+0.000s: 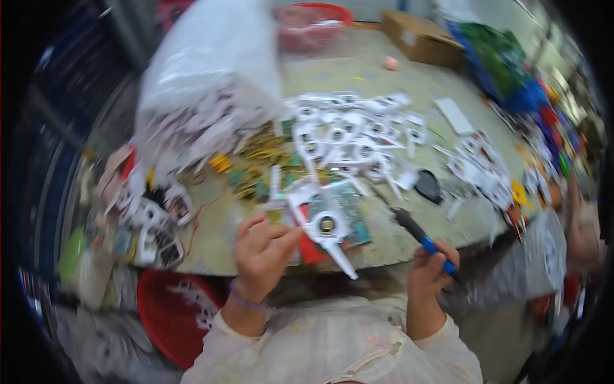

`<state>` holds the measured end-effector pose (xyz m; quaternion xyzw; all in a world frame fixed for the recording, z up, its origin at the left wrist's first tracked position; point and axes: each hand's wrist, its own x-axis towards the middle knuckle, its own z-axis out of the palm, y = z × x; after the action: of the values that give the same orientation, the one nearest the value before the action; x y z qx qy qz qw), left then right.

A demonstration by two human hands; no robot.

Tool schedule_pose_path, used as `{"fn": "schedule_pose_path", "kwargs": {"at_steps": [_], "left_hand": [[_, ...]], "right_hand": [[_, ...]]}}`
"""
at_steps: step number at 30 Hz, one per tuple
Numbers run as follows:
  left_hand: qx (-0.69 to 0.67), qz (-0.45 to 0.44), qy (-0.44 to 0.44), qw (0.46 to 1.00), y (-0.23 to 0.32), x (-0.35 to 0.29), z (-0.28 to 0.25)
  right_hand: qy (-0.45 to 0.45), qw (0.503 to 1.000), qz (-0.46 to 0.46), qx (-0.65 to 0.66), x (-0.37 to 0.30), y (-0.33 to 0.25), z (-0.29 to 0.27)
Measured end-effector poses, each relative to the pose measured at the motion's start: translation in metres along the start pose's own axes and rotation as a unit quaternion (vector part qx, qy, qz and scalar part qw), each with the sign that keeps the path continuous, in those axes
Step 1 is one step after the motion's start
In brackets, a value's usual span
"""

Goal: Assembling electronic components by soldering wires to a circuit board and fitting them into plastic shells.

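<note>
My right hand [432, 272] is wrapped round the blue-and-black handle of a soldering iron [409, 224]. The iron's thin shaft points up and left, over the table toward a pile of white plastic parts [358, 137]. My left hand [263, 253] is closed, its fingers pinched together; whatever they hold is too small or blurred to make out. Just right of those fingers lies one white plastic piece [326, 224] with a round dark-centred socket and a long tapering arm. Beneath it are a red flat piece [312, 251] and a greenish clear packet [348, 211].
A big translucent bag [208, 83] of white parts leans at the back left. Yellow wires with green bits [262, 163] lie beside it. A black round lid [428, 185], more white parts [480, 166], a cardboard box [422, 38] and red basins [173, 313] surround the workspace.
</note>
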<state>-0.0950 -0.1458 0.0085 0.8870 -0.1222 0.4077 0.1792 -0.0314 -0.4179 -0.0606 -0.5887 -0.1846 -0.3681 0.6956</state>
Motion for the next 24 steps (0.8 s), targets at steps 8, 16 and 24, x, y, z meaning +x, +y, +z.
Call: {"fn": "schedule_pose_path", "kwargs": {"at_steps": [8, 16, 24], "left_hand": [[-0.003, -0.018, 0.053, 0.998, 0.009, -0.008, -0.004], [-0.028, -0.028, 0.019, 0.999, 0.01, -0.009, -0.003], [-0.037, -0.026, 0.019, 0.999, 0.007, -0.007, -0.004]], "right_hand": [[0.081, 0.996, 0.046, 0.003, 0.001, 0.018, 0.019], [0.07, 0.996, 0.043, -0.03, -0.005, 0.035, 0.013], [0.065, 0.993, 0.081, -0.06, -0.007, 0.035, 0.013]]}}
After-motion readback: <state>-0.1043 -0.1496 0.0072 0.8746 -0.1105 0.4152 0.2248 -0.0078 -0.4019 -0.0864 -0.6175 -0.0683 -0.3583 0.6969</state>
